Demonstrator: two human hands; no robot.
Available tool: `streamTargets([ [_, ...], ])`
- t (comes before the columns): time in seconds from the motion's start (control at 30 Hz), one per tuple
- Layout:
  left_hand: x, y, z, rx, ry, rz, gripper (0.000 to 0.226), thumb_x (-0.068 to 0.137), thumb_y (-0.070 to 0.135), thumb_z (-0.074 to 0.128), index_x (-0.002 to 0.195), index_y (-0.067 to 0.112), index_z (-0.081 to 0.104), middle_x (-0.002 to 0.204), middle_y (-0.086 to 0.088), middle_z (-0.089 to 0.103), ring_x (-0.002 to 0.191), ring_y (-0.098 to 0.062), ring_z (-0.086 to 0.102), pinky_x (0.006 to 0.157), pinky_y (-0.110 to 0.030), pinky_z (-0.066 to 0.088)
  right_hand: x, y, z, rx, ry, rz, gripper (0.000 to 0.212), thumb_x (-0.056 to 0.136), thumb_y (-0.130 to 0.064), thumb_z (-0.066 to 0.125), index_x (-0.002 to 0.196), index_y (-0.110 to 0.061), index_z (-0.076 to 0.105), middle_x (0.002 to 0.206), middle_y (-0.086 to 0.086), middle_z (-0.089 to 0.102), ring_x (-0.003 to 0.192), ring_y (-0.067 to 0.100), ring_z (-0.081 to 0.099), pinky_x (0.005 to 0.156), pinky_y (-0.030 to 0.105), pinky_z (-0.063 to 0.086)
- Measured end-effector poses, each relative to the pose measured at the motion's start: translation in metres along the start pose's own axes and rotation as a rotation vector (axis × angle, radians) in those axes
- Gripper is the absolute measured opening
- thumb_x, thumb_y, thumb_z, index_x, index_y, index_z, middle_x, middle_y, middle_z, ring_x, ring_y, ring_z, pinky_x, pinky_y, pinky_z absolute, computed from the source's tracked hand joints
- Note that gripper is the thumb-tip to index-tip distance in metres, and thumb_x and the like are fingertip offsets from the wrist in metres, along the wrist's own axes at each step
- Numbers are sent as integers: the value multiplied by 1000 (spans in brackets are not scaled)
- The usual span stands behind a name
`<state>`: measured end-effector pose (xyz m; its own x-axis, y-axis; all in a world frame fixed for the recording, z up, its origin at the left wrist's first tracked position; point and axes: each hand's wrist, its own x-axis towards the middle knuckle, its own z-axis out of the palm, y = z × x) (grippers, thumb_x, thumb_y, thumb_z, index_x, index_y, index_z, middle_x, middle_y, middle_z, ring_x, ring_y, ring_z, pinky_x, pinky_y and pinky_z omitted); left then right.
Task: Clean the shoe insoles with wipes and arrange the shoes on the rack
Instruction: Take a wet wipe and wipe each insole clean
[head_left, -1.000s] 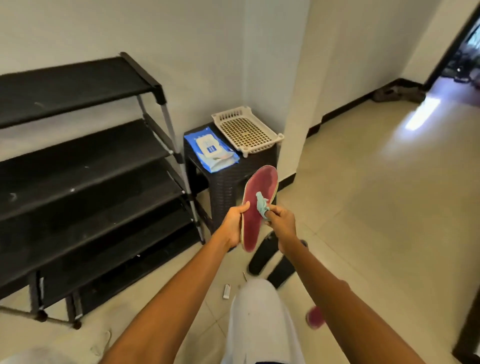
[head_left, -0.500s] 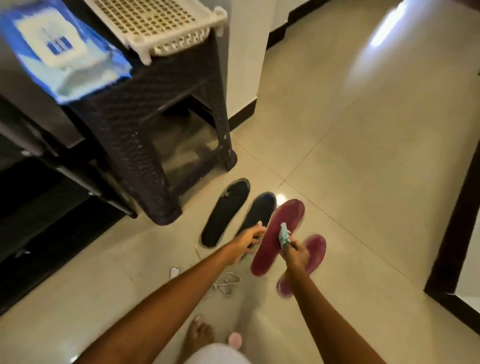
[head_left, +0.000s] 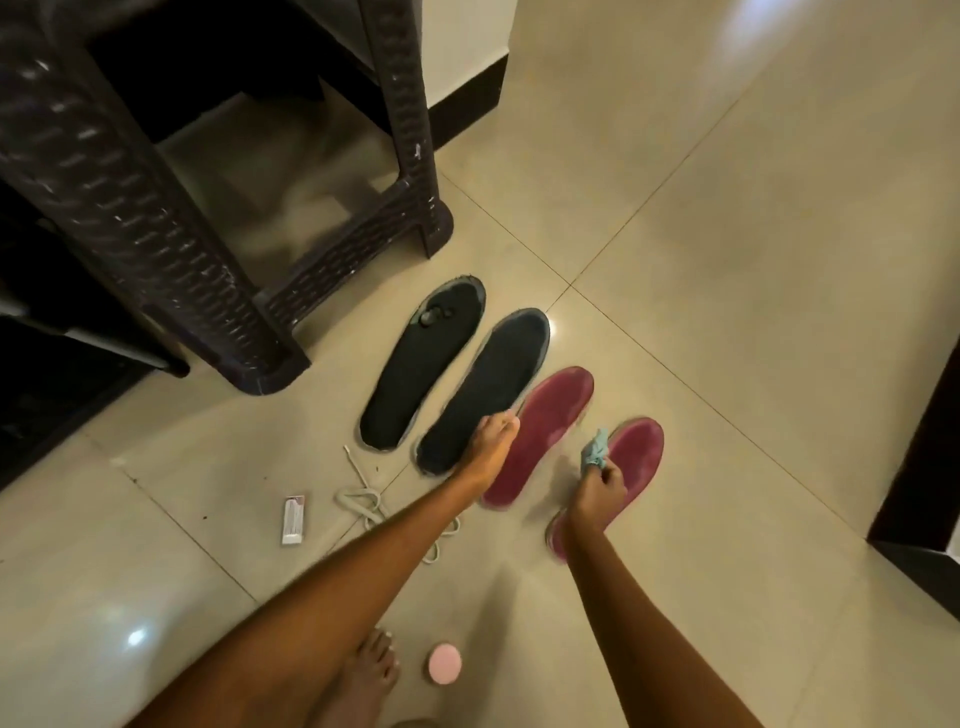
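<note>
Four insoles lie side by side on the tiled floor. Two are black: the left black insole (head_left: 421, 364) and the right black insole (head_left: 488, 384). Two are maroon: the left maroon insole (head_left: 540, 431) and the right maroon insole (head_left: 634, 457). My left hand (head_left: 491, 436) reaches down and pinches the left edge of the left maroon insole, which lies flat. My right hand (head_left: 597, 488) hovers over the right maroon insole and grips a crumpled teal wipe (head_left: 595, 452). My right forearm hides that insole's heel end.
A dark wicker stool (head_left: 249, 306) stands just behind the black insoles. The shoe rack's dark base (head_left: 52, 364) is at far left. A white shoelace (head_left: 363, 501), a small white tube (head_left: 293, 519), a pink round object (head_left: 445, 665) and my bare foot (head_left: 369, 670) are on the floor. A dark door frame (head_left: 919, 457) stands at right.
I bent down from standing. The maroon insole I was wiping went from my hands to the floor beside the other one, and my right hand with the wipe came off it.
</note>
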<state>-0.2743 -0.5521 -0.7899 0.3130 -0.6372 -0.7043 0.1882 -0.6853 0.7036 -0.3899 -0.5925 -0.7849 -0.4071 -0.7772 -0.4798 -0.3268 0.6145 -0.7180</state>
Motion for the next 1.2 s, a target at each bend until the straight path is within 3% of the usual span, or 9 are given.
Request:
streamTargets([
  [0.1,-13,-10,22,297,133,262,33,96,15,44,129,19,51,135,-1,45,122,-18,45,99,-31,44,3,13,-20,82,197,92,24,90,-7,46,106,2,62,103,17,60,87,31,55,68,23,48],
  [0.2,-23,-19,55,287,-148,119,46,94,7,42,139,15,38,142,-7,40,130,-22,41,106,-34,38,5,28,-29,23,122,266,29,89,-14,47,111,-2,62,111,18,60,97,36,58,84,43,51],
  [0.37,-16,-21,76,245,-238,-103,52,95,20,49,143,12,30,144,-12,39,130,-28,43,106,-36,39,3,31,-39,70,-67,330,25,93,-22,55,97,1,61,88,13,60,72,24,57,58,31,47],
  [0.53,-28,-4,55,71,-297,-48,36,92,18,56,127,11,49,122,-8,57,104,-18,55,88,-28,48,-25,9,-51,117,-85,198,20,91,-6,42,79,-11,57,83,9,56,67,16,50,58,26,41],
  [0.67,-57,27,21,-291,-295,-136,41,85,0,52,124,10,47,114,-9,59,103,-24,57,94,-37,49,-54,-32,-57,111,-143,10,26,92,-2,36,72,-11,50,78,5,51,64,15,46,56,28,39],
  [0.77,-85,51,-9,-497,-291,-119,48,79,-7,47,124,10,50,110,-13,66,103,-31,64,90,-37,53,-82,-74,-60,78,-321,-154,24,95,-3,38,78,-11,53,80,3,53,69,15,50,60,29,44],
  [0.9,-135,86,-52,-568,-149,-70,49,75,20,63,123,9,60,112,-14,68,110,-32,61,104,-47,43,-125,-130,-67,-133,-670,-490,15,95,-7,48,91,-13,61,85,2,61,81,20,60,68,31,51],
  [1.03,-200,123,-101,-768,-31,92,55,90,58,43,123,18,62,116,-15,65,109,-31,60,101,-48,43,-190,-195,-81,-203,-950,-701,20,93,-3,50,100,-16,64,88,-10,62,82,8,60,68,9,47],
  [1.2,-288,141,-155,-1157,-43,244,63,85,59,45,119,8,61,97,-14,69,89,-26,66,83,-38,51,-281,-246,-91,-309,-1135,-978,19,90,-4,55,100,-13,68,93,-6,66,82,-1,61,71,15,47],
])
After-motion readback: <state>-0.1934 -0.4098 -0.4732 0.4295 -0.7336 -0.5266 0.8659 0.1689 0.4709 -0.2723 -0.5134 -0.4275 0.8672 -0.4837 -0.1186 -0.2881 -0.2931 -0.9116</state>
